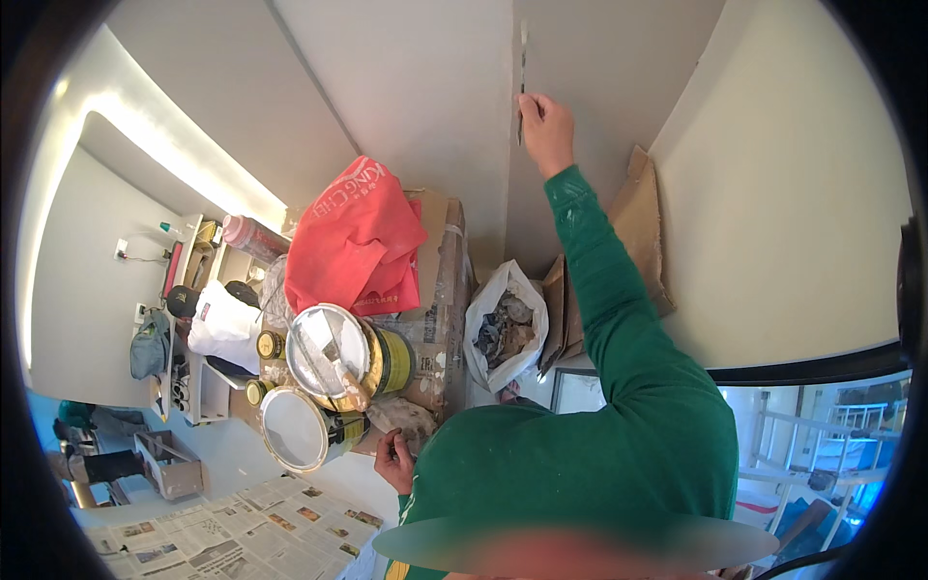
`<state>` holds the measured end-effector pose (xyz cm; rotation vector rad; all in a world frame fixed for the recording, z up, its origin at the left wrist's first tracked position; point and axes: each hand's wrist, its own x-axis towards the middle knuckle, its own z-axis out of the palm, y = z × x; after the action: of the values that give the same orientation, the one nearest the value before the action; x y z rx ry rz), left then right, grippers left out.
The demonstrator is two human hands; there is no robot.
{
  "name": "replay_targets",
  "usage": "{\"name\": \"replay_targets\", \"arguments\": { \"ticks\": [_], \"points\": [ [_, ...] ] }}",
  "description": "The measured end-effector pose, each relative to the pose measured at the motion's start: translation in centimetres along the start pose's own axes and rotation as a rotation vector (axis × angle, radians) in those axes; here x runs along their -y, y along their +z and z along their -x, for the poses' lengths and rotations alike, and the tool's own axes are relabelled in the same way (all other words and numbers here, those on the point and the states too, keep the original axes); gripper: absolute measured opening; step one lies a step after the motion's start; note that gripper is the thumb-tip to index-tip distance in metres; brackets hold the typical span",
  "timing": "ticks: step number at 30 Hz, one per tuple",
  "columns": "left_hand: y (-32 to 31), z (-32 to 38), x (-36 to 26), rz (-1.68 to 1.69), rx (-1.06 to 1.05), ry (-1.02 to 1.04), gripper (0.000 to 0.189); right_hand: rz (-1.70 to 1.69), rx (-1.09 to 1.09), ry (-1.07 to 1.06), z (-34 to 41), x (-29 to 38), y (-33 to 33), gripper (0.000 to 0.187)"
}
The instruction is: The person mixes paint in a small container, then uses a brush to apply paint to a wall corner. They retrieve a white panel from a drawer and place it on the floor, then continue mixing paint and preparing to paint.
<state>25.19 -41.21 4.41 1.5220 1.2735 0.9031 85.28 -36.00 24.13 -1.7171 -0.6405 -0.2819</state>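
My right hand (547, 130) is raised to the wall corner, shut on the dark handle of a thin paintbrush (523, 61) whose pale tip points up along the grey wall. Low beside my body, my left hand (395, 462) has curled fingers close to a crumpled, stained rag (403, 420); whether it holds something is unclear. Just beyond it stand a paint bucket with a white lid (293, 429) and a second can whose round lid (328, 349) carries a wide, paint-smeared brush (348, 380).
A red cloth bag (355, 239) lies over cardboard boxes (442, 290). An open white sack of rubbish (507, 326) stands beside folded cardboard (641, 225). Newspaper sheets (246, 533) cover a surface at lower left. Shelves (210, 391) hold clothes and caps. A person's arm and leg show at far left.
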Motion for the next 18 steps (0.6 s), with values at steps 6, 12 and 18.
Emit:
{"name": "replay_targets", "arguments": {
  "ticks": [6,12,18],
  "points": [
    [-0.2,0.3,-0.5,-0.052,-0.024,0.063,0.019,-0.138,0.107,0.135,8.2,-2.3,-0.9,0.032],
    [-0.3,0.4,-1.9,-0.186,-0.059,0.124,0.016,-0.348,0.151,0.269,17.2,-2.8,-1.6,0.026],
    [-1.2,1.8,-3.6,-0.205,0.0,0.075,0.016,-0.306,0.201,0.138,17.6,-1.6,-2.2,0.023]
  ]
}}
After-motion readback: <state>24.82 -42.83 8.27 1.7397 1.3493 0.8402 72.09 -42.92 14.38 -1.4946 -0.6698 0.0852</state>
